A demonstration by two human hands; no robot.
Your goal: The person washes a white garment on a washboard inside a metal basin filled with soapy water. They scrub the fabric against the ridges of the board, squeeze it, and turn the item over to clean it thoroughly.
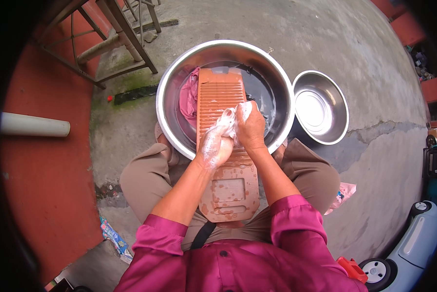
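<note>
Both of my hands grip a soapy white cloth [228, 122] above an orange ribbed washboard [220, 93]. Suds cover part of my left hand [216, 148], which holds the cloth's near left part. On the cloth's right part, my right hand [251, 126] is closed. The washboard leans from inside a large round metal basin [167, 127] towards my lap, its smooth lower end between my legs. Pink fabric [189, 96] lies in the basin left of the board. Water and some dark cloth, partly hidden, are at the right.
A smaller metal basin [337, 126] stands right of the large one. Metal-framed legs [127, 33] and a white pipe [35, 124] are at the left. A blue toy car [412, 248] stands at the lower right. Plastic packets [114, 237] lie on the concrete floor.
</note>
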